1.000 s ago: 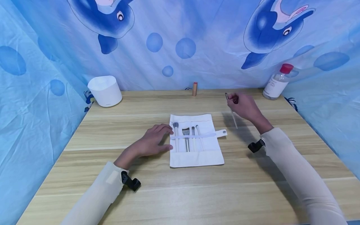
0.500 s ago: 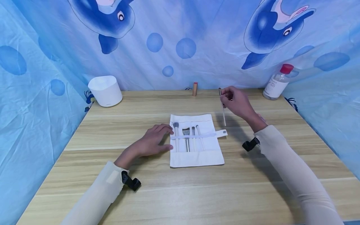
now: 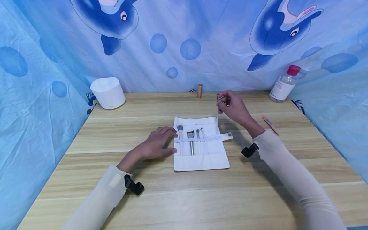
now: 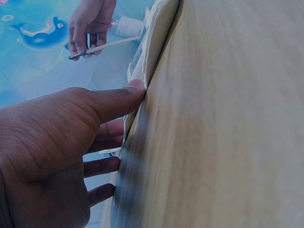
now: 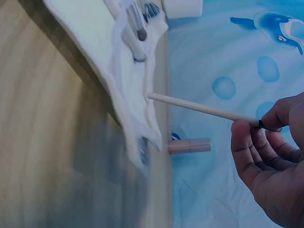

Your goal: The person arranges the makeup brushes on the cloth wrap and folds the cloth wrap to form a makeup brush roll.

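A white fabric brush roll (image 3: 201, 163) lies unrolled on the table, its snap tab (image 3: 226, 136) sticking out to the right. Under its elastic band sit several makeup brushes, among them a fluffy one (image 3: 180, 127) and a wide flat one (image 3: 190, 135). At the roll's left edge my left hand (image 3: 155, 144) rests with fingers extended, thumb and fingertips touching the cloth. My right hand (image 3: 233, 108) pinches a slim makeup brush (image 5: 204, 109) near its dark upper end. That brush's pale handle points down over the roll's upper right corner; whether it touches the cloth, I cannot tell.
On the right of the table lies a slim pinkish stick (image 3: 270, 126), near my right forearm. A small brown tube (image 3: 199, 91) stands at the back edge. A white container (image 3: 108, 93) is back left, and a red-capped bottle (image 3: 283, 84) back right.
My right hand has moved left with the brush, from right of the roll to its upper right corner. The pinkish stick has come into view. My left hand has stayed put.
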The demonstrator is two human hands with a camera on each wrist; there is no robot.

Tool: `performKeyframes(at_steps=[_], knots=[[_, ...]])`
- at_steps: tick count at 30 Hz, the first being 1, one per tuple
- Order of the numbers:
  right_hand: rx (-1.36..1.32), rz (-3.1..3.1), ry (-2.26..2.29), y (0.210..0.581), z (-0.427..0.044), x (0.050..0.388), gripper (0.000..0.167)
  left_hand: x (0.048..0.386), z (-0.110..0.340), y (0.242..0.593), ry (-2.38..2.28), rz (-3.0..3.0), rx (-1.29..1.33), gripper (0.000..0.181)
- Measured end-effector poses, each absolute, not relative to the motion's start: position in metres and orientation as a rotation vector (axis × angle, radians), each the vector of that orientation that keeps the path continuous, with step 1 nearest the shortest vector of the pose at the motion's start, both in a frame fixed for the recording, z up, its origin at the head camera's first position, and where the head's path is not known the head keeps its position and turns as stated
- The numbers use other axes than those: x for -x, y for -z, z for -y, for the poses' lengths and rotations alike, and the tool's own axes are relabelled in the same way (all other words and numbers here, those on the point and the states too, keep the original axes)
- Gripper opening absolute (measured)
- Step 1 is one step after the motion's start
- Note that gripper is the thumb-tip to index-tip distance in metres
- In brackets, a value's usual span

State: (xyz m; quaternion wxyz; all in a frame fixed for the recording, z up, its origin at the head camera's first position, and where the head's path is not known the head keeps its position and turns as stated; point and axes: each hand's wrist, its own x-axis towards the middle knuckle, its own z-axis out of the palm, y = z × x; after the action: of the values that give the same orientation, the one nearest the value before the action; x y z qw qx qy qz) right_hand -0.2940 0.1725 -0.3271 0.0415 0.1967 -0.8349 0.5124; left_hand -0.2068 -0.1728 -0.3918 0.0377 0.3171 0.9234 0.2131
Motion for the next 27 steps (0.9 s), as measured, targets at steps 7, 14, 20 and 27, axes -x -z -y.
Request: performKeyframes(at_steps=[7,14,20,27], knots=[[-0.601,2.567,-1.598,0.331,-0.157,0.286,0.028,0.205,0.172,0.39,-0.668,-2.827,-0.988,0.057],[-0.586,2.589,-1.733,0.349,-0.157,0.296,0.029,0.204,0.172,0.389,-0.667,-2.842,-1.009,0.057],[-0.582,2.633,-1.837,0.355,-0.159,0.294,0.03,0.205,0.172,0.389,-0.662,-2.841,-1.008,0.056],[-0.615,2.778,-1.791,0.362,-0.16,0.291,0.037,0.204,0.172,0.389,-0.662,-2.834,-0.996,0.057]])
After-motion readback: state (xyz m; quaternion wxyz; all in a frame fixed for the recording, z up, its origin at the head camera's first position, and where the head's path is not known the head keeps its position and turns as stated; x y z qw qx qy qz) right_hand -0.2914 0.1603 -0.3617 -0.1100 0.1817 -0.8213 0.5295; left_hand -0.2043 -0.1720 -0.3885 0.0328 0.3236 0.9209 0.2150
